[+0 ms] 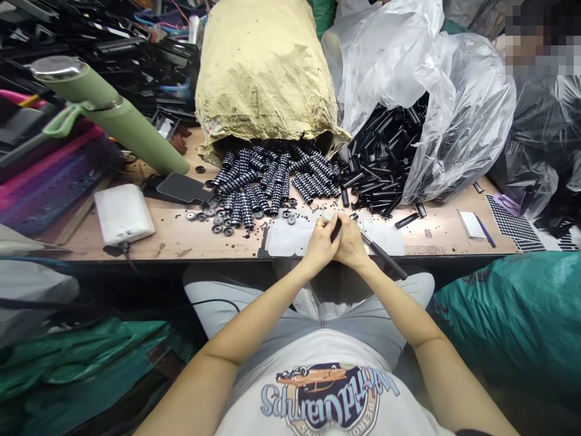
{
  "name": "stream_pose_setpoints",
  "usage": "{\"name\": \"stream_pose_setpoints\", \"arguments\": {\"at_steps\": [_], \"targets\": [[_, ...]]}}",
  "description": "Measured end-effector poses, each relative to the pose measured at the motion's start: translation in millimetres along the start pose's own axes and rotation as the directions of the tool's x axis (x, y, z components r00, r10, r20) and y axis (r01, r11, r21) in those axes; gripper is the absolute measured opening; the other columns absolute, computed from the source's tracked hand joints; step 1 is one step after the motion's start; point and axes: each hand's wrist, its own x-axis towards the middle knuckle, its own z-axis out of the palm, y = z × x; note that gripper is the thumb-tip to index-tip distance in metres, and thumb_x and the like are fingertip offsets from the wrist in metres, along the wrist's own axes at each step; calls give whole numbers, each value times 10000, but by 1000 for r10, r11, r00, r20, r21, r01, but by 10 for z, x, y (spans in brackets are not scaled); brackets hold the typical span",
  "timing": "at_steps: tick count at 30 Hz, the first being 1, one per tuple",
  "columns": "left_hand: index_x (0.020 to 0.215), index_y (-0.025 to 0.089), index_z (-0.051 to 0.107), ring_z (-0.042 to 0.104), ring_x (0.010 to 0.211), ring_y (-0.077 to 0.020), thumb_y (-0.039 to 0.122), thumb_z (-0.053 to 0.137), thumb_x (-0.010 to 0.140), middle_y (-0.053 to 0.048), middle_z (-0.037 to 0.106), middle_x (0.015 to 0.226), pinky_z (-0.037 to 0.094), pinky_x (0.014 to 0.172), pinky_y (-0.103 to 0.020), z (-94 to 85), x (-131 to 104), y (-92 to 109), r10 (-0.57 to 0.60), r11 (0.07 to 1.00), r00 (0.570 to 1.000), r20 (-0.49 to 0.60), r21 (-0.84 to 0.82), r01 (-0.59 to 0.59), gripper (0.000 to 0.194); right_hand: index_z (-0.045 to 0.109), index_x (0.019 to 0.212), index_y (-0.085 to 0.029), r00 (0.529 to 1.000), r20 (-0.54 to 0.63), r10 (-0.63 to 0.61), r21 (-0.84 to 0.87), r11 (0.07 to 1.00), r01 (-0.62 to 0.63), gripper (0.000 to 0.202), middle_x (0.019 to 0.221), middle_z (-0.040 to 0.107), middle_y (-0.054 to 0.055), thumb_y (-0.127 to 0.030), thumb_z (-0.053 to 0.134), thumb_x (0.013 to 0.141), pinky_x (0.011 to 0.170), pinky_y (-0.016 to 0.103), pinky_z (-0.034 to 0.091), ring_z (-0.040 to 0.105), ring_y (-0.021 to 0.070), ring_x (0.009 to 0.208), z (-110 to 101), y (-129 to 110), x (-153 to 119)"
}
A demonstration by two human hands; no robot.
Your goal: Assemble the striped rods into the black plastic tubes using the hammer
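My left hand (pixel 321 241) and my right hand (pixel 352 241) meet over the front edge of the workbench. Their fingers close around a small black plastic piece (pixel 336 230), most of which they cover. A tool with a thin silver shaft and black handle (pixel 388 259) slants beside my right hand and sticks out past the bench edge; whether that hand touches it is unclear. Beneath the hands lies a whitish work mat (pixel 287 237). Beyond them, black cylinders with pale square checks (pixel 276 178) spill out in a heap, with grey-black round discs (pixel 218 223) in front.
A yellow sack (pixel 267 66) and a clear plastic bag (pixel 472 115) of black tubular parts (pixel 385 145) stand behind. On the left are a green flask (pixel 131 133), leaning, and a white power bank (pixel 123 218). A small white box (pixel 471 224) lies right. Green sacks (pixel 517 309) flank my legs.
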Motion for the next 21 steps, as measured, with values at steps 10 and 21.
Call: {"name": "stream_pose_setpoints", "arguments": {"at_steps": [10,21], "targets": [[1261,191,569,578,1045,-249,91,372,910,-162,624,1150,424,892,-434,-229,-39,-315,262,696,903,341,581,-421,415,563,920,-141,889,7,457,-500,772,-393,237,917,614,156,-356,465,933,738,335,413,558,258,888,-640,337,-458],[1322,146,516,496,1218,-272,134,295,946,-159,578,1288,304,1035,-502,-139,-149,-260,243,615,910,337,672,-413,436,530,917,-170,835,208,509,-390,826,-406,272,665,614,36,-330,326,999,560,235,287,575,166,576,-636,-133,-460]]}}
